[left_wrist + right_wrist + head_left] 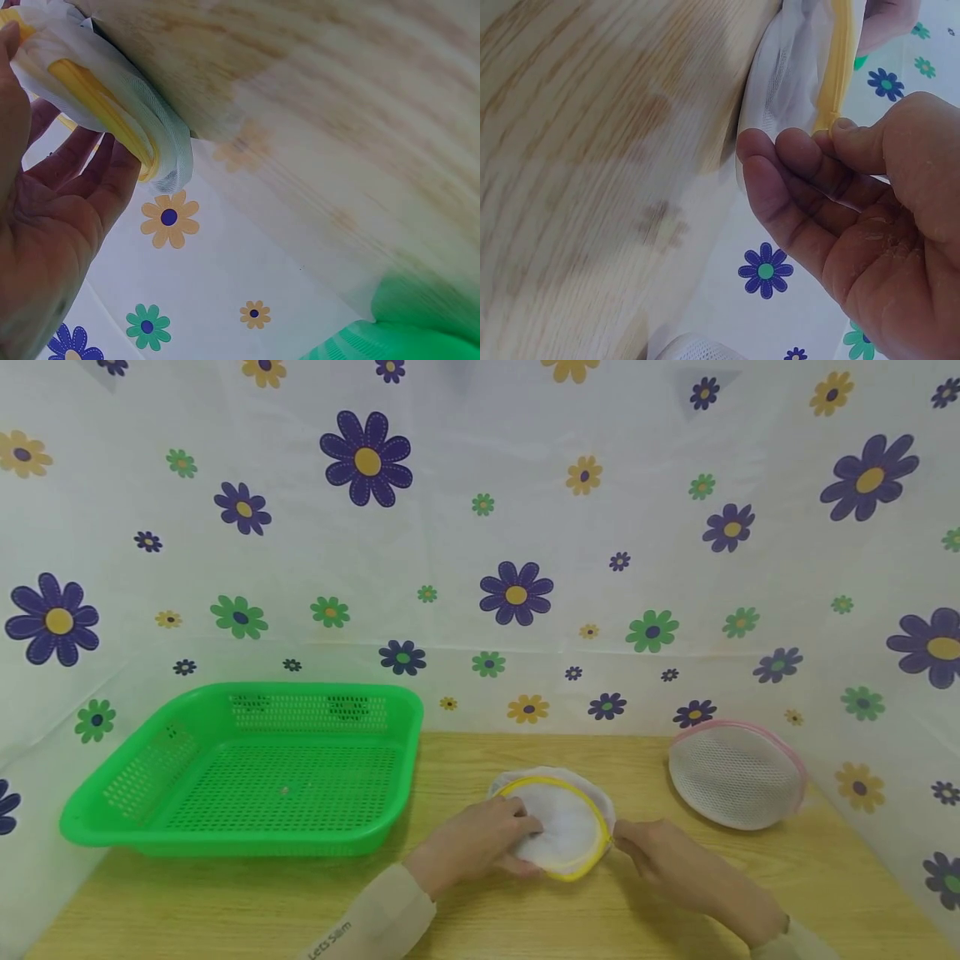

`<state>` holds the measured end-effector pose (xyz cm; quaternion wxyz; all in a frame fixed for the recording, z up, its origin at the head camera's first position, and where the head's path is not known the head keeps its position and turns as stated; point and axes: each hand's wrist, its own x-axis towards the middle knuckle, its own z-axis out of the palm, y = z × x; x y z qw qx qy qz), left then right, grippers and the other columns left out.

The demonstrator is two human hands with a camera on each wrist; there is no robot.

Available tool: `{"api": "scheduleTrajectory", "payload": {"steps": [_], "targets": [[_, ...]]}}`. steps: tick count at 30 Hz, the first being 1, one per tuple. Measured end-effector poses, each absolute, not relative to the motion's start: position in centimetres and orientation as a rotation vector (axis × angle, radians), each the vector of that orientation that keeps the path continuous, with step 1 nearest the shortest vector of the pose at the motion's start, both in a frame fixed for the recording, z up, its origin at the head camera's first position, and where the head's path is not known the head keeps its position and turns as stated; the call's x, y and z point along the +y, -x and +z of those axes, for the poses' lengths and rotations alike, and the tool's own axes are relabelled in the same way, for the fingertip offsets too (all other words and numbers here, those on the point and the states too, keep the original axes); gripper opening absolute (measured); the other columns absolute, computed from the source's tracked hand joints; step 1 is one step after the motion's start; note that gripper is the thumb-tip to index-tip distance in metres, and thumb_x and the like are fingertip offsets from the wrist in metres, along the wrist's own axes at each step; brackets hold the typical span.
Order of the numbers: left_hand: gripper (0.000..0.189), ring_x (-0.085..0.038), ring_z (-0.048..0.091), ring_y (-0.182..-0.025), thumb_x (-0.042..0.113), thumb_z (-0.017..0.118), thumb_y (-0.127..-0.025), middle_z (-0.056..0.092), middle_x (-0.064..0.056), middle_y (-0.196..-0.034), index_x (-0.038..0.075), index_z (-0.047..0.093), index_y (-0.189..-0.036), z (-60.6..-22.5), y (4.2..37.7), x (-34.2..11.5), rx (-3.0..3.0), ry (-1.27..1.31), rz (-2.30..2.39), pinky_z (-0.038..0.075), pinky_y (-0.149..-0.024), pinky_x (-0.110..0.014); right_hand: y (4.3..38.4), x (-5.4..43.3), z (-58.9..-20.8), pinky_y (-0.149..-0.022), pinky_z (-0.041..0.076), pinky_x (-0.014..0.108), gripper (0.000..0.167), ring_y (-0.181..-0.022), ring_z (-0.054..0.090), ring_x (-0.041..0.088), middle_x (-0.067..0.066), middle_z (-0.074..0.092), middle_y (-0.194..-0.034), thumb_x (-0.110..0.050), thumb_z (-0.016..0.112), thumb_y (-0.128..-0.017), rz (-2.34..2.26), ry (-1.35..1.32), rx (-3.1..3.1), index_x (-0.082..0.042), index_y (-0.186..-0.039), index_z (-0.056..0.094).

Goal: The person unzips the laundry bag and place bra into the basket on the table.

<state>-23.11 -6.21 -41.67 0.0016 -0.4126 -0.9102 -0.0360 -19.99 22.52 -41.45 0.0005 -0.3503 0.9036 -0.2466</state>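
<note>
One left hand and one right hand are showing, two in all. One round yellow-trimmed white mesh pouch is sitting between them and one pink-trimmed white mesh pouch at far right, making two. One green perforated plastic basket is standing at left. One pale wooden counter is carrying these; one white flower-printed sheet is hanging behind.
</note>
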Motion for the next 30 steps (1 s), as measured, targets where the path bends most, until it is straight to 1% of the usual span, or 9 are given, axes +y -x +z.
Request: {"api": "scheduleTrajectory", "payload": {"steps": [5,12,20,27,30], "targets": [[0.055,-0.014,0.064,-0.103,0.058,0.066,-0.091,0.068,-0.002,-0.117,0.017,0.07,-0.128,-41.52,23.01,-6.28,-2.857,1.294,-0.132,0.055,-0.096,-0.028,19.89,22.45,-41.3,-0.05,0.035,0.015,0.022,-0.059,0.032,-0.007,-0.017,0.034,-0.068,-0.005,0.051,-0.104,-0.767,1.055,2.822,-0.013,-0.083,0.053],[0.056,-0.014,0.065,-0.103,0.058,0.067,-0.091,0.068,-0.002,-0.117,0.017,0.07,-0.128,-41.39,22.96,-6.27,-2.853,1.294,-0.132,0.055,-0.096,-0.027,19.77,22.38,-41.29,-0.05,0.037,0.016,0.022,-0.059,0.032,-0.007,-0.017,0.035,-0.068,-0.004,0.053,-0.103,-0.768,1.088,2.827,-0.013,-0.083,0.053],[0.057,-0.013,0.064,-0.103,0.058,0.067,-0.091,0.069,-0.002,-0.118,0.017,0.07,-0.129,-41.45,23.03,-6.25,-2.868,1.292,-0.123,0.054,-0.097,-0.027,19.66,22.31,-41.43,-0.05,0.035,0.015,0.022,-0.06,0.03,-0.007,-0.017,0.033,-0.069,-0.004,0.054,-0.102,-0.762,1.113,2.857,-0.013,-0.082,0.052],[0.057,-0.014,0.065,-0.105,0.057,0.068,-0.09,0.068,-0.003,-0.119,0.017,0.07,-0.129,-41.45,23.04,-6.22,-2.873,1.288,-0.149,0.054,-0.098,-0.028,19.48,22.23,-41.69,-0.049,0.031,0.014,0.025,-0.06,0.027,-0.008,-0.019,0.029,-0.069,-0.003,0.055,-0.102,-0.749,1.172,2.894,-0.014,-0.08,0.05],[0.056,-0.015,0.065,-0.105,0.057,0.068,-0.09,0.069,-0.003,-0.12,0.016,0.07,-0.129,-41.48,23.08,-6.2,-2.874,1.286,-0.155,0.054,-0.098,-0.028,19.42,22.24,-41.77,-0.049,0.032,0.014,0.025,-0.06,0.027,-0.009,-0.019,0.029,-0.07,-0.002,0.056,-0.101,-0.745,1.19,2.902,-0.014,-0.08,0.049]]}}
